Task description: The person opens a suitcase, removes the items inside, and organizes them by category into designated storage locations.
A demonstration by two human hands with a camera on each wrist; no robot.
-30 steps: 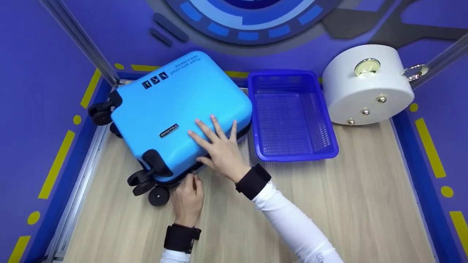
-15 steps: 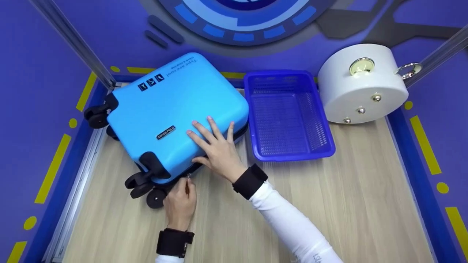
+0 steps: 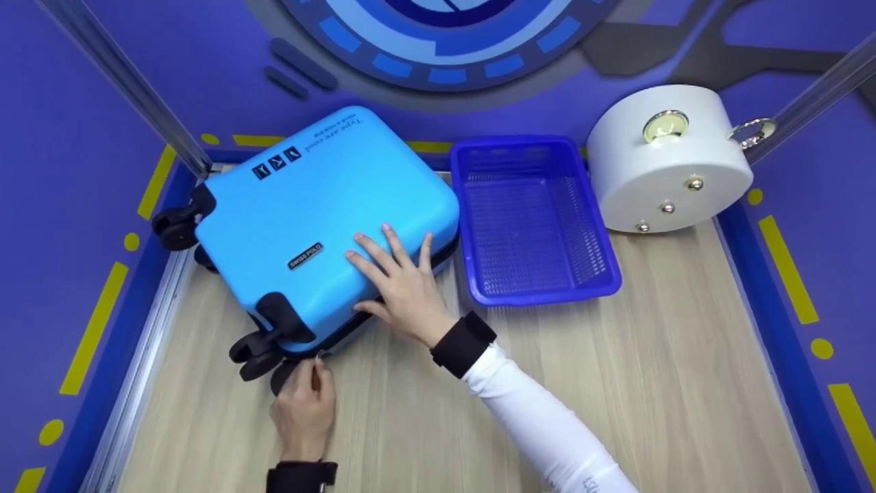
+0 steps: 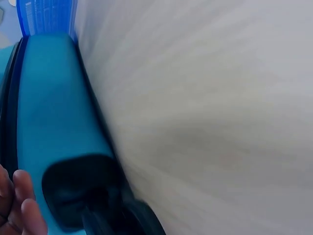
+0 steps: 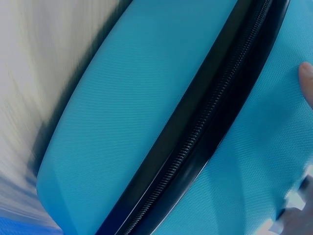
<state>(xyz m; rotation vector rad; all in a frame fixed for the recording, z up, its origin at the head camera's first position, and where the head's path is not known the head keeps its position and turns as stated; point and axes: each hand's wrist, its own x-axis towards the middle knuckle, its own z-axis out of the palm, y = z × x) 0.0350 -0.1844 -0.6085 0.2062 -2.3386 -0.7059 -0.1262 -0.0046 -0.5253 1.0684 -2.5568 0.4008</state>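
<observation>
A light blue suitcase (image 3: 335,212) with black wheels lies flat on the wooden floor. Spread fingers of my right hand (image 3: 410,294) press on its top near the front edge. My left hand (image 3: 306,407) is at the front corner by the wheels, pinching a small metal zipper pull (image 3: 320,355); the fingers mostly hide the pull. In the right wrist view the zipper (image 5: 195,127) runs between black bands along the side, its teeth showing as one line. Curled left fingers (image 4: 24,186) appear beside the black seam in the left wrist view.
A blue plastic basket (image 3: 537,300) stands right against the suitcase's right corner. Further right is a white round case (image 3: 671,150) with gold studs and a ring handle. Blue printed walls enclose the back and sides, with a metal rail (image 3: 147,342) along the left.
My left hand has slid left and toward me along the suitcase's front side to the wheel corner, taking the zipper pull with it. My right hand keeps its place on the suitcase.
</observation>
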